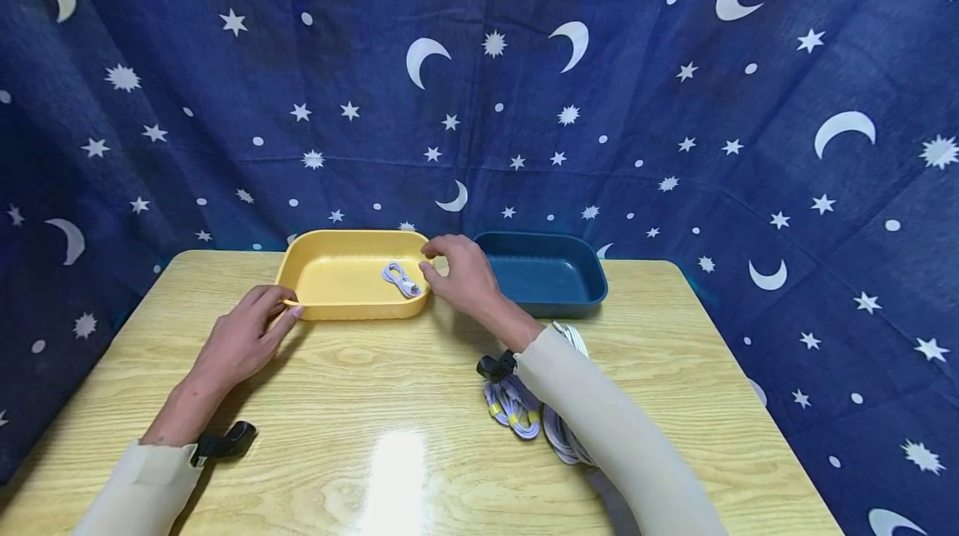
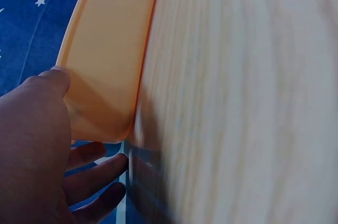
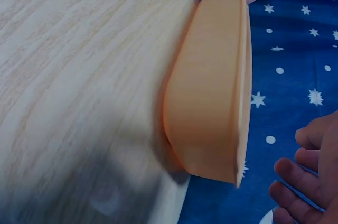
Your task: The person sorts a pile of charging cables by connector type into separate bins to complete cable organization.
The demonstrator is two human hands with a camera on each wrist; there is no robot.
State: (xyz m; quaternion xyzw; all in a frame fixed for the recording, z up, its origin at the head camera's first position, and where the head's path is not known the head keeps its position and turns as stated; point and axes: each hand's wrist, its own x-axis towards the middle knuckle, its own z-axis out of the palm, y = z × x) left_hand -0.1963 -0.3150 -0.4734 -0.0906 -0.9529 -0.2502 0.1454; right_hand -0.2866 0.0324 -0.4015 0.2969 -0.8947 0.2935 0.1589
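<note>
A yellow tray (image 1: 360, 309) stands at the back of the wooden table (image 1: 360, 386), with a small coiled white cable (image 1: 402, 279) lying at its right end. My left hand (image 1: 243, 340) holds the tray's front left corner: its thumb (image 2: 55, 78) lies on the rim of the yellow tray (image 2: 105, 60), and the fingers reach down beside the wall. My right hand (image 1: 460, 276) hovers over the tray's right rim just beside the coil, fingers loosely curled around nothing. In the right wrist view the fingers (image 3: 298, 182) stay clear of the tray (image 3: 211, 86).
A dark blue tray (image 1: 550, 300) stands right of the yellow one, close to it. A bundle of white cables (image 1: 520, 413) lies on the table under my right forearm. A starry blue cloth (image 1: 479, 86) hangs behind and around the table.
</note>
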